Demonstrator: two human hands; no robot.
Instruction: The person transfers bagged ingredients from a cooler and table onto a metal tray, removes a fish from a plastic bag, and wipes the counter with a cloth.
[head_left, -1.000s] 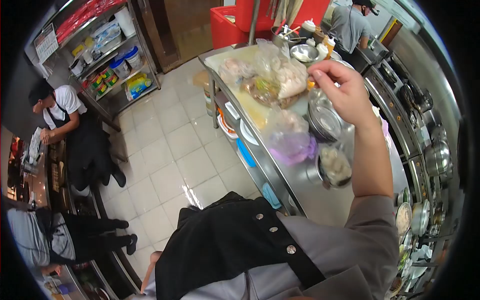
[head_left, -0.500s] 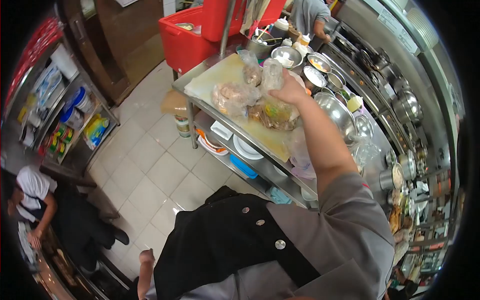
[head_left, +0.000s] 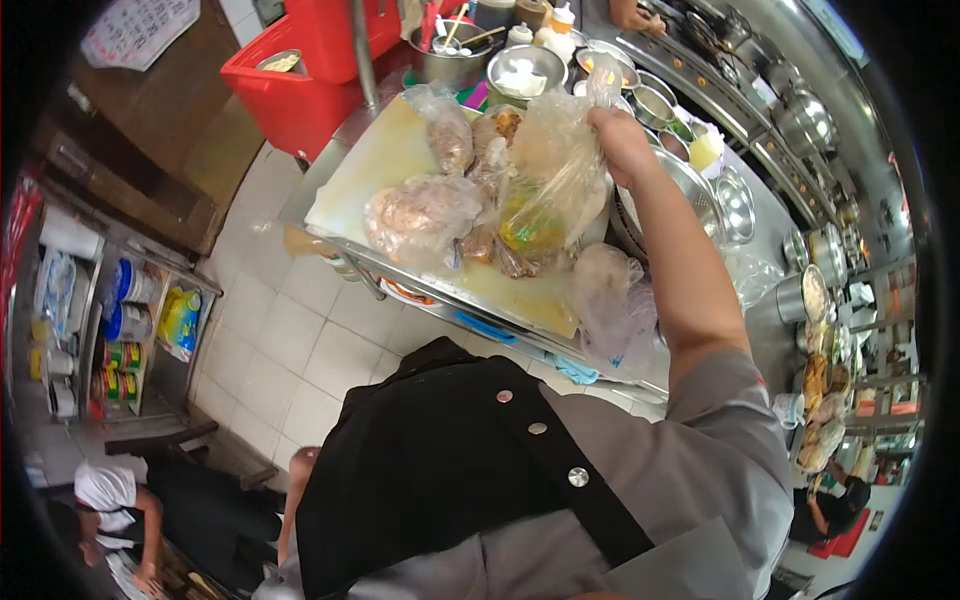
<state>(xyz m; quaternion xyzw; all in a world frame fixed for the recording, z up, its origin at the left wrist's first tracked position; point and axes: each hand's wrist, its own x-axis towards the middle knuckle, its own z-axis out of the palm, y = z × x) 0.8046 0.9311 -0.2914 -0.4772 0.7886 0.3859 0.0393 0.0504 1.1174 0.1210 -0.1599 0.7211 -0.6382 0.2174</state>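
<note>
My right hand [head_left: 622, 145] is closed round the gathered top of a clear plastic bag [head_left: 555, 150]. The bag stands over the light cutting board [head_left: 350, 180], against a bag with yellow-green contents [head_left: 532, 222]. To its left lie a bag of pale pinkish food [head_left: 422, 215] and a smaller knotted bag [head_left: 448, 135]. A bag with a purplish tint [head_left: 612, 300] rests by the board's right end. My left hand [head_left: 303, 462] hangs low beside the black apron, mostly cut off by it, its fingers not clear.
Behind the board are a metal bowl [head_left: 527, 72], a pot with utensils [head_left: 450, 55] and sauce bottles. A red cooler [head_left: 300, 100] stands at the back left. Bowls and a colander [head_left: 690, 190] line the right. A co-worker [head_left: 120, 510] is at lower left; other people are farther off.
The view has swung right and closer to the board. My right hand, earlier raised with fingertips together, has reached down to the bags and now grips and lifts the clear bag's top.
</note>
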